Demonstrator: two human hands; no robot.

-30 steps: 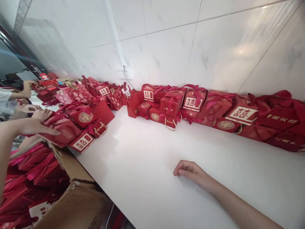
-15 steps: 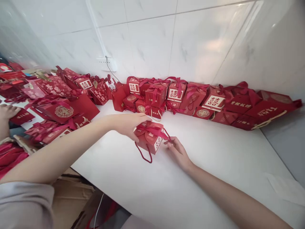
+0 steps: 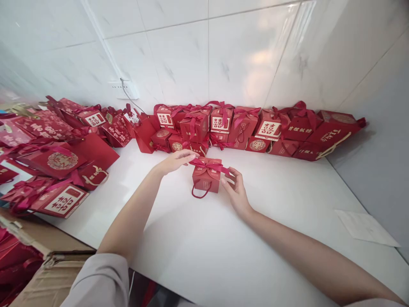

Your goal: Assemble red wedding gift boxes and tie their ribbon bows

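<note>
A small red gift box (image 3: 206, 181) stands upright on the white table, with a dark red cord handle hanging on its near side. A crimson ribbon (image 3: 207, 163) is tied in a bow across its top. My left hand (image 3: 175, 162) reaches to the box's upper left corner, its fingers stretched out close to the ribbon; whether the fingertips touch it I cannot tell. At the right side is my right hand (image 3: 237, 192), fingers apart and loosely bent, near the ribbon's right end. Neither hand grips the box.
Stacked red gift boxes (image 3: 268, 130) line the tiled wall. More boxes (image 3: 64, 160) crowd the table's left side. An open cardboard carton (image 3: 57, 277) holding red items sits at the lower left. A pale sheet (image 3: 366, 227) lies at the right.
The box, earlier tilted in my left hand, now stands level with its near side facing me. My left hand has let go, and my right hand has come off the cord handle. The view has shifted right.
</note>
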